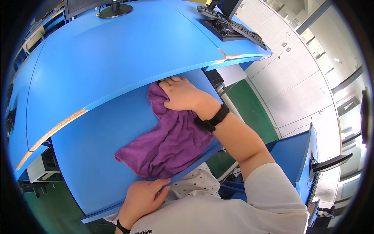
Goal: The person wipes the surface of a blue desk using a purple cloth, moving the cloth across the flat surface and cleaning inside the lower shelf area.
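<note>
A crumpled purple cloth [167, 142] is spread over a blue pull-out shelf [101, 156] below the desktop. On the cloth's far end lies my right hand [181, 93], its fingers bent over the fabric and reaching up to the desk's edge, fingertips partly hidden. The rest of the cloth trails back toward me under my right wrist, which wears a black band. My left hand [144, 199] is at the shelf's near edge, thumb on the outer side and a finger along the top. Its other fingers are mostly hidden.
The blue desktop [117, 50] overhangs the shelf, its edge chipped in places. A keyboard [233, 25] leans on black equipment at the far right. A monitor base [115, 11] stands at the back. Pale cabinets [292, 74] line the right side, and another monitor [331, 163] stands lower right.
</note>
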The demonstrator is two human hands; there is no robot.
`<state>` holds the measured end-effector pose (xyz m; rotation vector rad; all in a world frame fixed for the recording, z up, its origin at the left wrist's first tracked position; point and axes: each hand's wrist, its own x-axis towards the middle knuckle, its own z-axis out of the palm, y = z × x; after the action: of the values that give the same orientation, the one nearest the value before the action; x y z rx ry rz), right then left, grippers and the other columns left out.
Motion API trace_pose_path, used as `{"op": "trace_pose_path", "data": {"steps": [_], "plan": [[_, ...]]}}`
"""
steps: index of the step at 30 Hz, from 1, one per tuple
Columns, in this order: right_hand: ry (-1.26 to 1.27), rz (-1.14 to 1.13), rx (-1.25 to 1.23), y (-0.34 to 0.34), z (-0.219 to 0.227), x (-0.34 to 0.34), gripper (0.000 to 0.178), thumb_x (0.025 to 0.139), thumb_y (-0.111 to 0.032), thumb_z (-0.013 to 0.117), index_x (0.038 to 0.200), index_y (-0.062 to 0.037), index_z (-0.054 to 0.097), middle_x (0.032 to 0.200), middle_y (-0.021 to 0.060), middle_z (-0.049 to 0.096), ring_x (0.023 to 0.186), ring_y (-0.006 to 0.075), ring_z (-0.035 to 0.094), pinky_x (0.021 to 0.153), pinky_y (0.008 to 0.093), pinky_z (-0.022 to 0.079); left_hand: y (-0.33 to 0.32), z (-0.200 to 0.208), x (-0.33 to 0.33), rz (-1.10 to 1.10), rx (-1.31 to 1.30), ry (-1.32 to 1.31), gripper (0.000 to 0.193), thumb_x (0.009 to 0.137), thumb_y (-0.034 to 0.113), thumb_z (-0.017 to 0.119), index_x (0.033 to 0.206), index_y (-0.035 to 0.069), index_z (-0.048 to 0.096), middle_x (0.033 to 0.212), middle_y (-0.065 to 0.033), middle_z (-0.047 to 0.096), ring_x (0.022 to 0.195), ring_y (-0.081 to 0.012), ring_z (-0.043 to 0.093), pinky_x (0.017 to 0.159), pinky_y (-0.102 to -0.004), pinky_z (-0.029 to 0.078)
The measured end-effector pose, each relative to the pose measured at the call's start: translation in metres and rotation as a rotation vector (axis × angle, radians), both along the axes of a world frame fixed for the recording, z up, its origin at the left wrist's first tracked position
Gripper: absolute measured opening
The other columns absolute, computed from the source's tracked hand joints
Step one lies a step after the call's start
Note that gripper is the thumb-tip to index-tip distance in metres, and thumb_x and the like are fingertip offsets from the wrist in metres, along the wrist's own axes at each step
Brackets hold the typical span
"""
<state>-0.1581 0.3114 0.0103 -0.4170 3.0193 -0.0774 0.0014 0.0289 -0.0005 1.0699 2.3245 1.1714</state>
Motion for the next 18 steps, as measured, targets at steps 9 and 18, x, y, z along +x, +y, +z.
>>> {"op": "trace_pose_path", "data": {"steps": [9,18], "plan": [[0.024,0.037,0.036,0.000,-0.002,0.010,0.060,0.078,-0.023,0.061,0.133,0.0003,0.047,0.148,0.0170,0.042,0.136,0.0341,0.037,0.107,0.0498,0.036,-0.001,0.001,0.000,-0.005,-0.019,-0.027,0.017,0.085,0.019,0.067,0.099,0.010,0.072,0.058,-0.0089,0.058,0.055,-0.0285,0.059,0.050,-0.0398,0.043],[0.106,0.152,0.007,0.001,-0.008,0.027,0.058,0.076,-0.023,0.065,0.128,0.0009,0.051,0.147,0.0202,0.043,0.130,0.0366,0.044,0.101,0.0488,0.042,-0.003,-0.001,-0.001,-0.028,-0.028,-0.045,0.018,0.086,0.020,0.066,0.101,0.011,0.071,0.060,-0.0086,0.060,0.057,-0.0280,0.060,0.051,-0.0393,0.043]]}}
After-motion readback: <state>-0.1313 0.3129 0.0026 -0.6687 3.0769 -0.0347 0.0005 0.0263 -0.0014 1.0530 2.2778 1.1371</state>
